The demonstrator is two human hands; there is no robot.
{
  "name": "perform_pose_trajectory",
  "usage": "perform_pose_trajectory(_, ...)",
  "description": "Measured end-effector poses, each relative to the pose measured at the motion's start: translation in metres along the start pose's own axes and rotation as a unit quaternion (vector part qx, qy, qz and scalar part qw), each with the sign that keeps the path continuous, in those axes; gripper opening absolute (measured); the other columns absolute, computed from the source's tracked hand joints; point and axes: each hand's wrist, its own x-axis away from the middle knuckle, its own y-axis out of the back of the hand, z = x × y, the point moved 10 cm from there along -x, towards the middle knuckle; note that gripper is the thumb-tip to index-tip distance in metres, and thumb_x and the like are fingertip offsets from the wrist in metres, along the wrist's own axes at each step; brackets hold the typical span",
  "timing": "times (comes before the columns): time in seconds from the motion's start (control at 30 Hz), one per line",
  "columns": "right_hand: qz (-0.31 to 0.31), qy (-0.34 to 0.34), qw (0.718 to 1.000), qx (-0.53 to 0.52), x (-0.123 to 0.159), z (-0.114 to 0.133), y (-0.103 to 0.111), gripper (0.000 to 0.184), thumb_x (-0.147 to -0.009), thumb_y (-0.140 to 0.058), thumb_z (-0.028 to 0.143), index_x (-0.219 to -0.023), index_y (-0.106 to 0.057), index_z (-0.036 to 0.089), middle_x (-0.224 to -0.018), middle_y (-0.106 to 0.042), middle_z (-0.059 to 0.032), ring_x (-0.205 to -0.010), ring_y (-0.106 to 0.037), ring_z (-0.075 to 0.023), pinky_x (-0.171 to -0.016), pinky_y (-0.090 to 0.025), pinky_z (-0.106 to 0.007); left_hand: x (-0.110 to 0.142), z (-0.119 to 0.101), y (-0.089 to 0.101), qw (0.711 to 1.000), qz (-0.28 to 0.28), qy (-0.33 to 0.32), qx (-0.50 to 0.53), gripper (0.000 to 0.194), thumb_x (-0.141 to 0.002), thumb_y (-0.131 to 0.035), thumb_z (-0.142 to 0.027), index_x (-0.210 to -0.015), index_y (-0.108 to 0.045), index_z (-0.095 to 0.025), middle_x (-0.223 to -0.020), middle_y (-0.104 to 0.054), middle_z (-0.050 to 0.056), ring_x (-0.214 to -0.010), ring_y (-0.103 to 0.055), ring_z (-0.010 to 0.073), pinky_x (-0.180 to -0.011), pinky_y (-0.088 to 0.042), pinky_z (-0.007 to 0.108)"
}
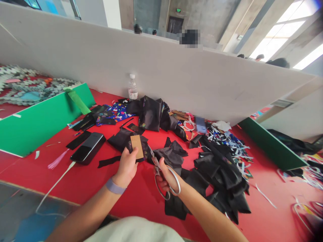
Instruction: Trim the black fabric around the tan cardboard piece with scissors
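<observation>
My left hand point(128, 165) pinches a tan cardboard rectangle point(136, 144) together with black fabric point(121, 137) behind it. My right hand point(165, 174) grips a pair of metal scissors point(173, 178), with fingers through the large loop handles. The scissor blades point up and left, next to the black cloth at the cardboard's right; I cannot tell whether they touch it. Dark cloth pieces point(174, 153) lie just beyond the scissors. To the right is a heap of black fabric pieces point(214, 164), partly beneath my right forearm.
On the red table point(141, 201), a phone point(88, 146) with a white cable lies left. A plastic bottle point(132, 89) stands by the grey partition point(176, 70). Green dividers point(45, 121) bound both sides. Fabric scraps point(233, 148) cover the back right. People's heads show beyond the partition.
</observation>
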Motion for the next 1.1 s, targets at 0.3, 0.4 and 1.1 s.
perform_pose_trajectory(0.3,0.026,-0.012,0.999,-0.028,0.0001,0.0049,-0.0086,0.067,-0.077,-0.022,0.085,-0.076,-0.042,0.021,-0.055,-0.031,0.0076,-0.039,-0.017,-0.0043,-0.036,-0.008,-0.016,-0.0001,0.002,0.0013,1.0,0.002,-0.005,0.005,0.027,-0.072,-0.063,-0.024,-0.098,-0.06,-0.029,-0.102,-0.068,0.002,-0.084,-0.064,0.0181,-0.069,-0.046,0.03)
perform_pose_trajectory(0.4,0.023,-0.015,0.999,-0.027,-0.0006,0.0037,-0.0085,0.067,-0.076,-0.022,0.085,-0.076,-0.042,0.021,-0.054,-0.03,0.0078,-0.039,-0.017,-0.0042,-0.035,-0.008,-0.016,0.0006,0.0018,-0.0001,1.0,0.007,-0.002,0.011,0.027,-0.073,-0.062,-0.023,-0.099,-0.06,-0.029,-0.102,-0.068,0.002,-0.084,-0.064,0.0179,-0.068,-0.046,0.029)
perform_pose_trajectory(1.1,0.02,-0.009,1.0,-0.015,-0.0017,0.007,-0.0079,0.067,-0.077,-0.022,0.085,-0.076,-0.043,0.021,-0.056,-0.03,0.0073,-0.039,-0.018,-0.0036,-0.036,-0.008,-0.017,0.0069,-0.0017,-0.0037,0.999,0.021,-0.01,0.029,0.031,-0.069,-0.063,-0.022,-0.1,-0.058,-0.025,-0.089,-0.067,0.0,-0.073,-0.064,0.0155,-0.059,-0.046,0.024)
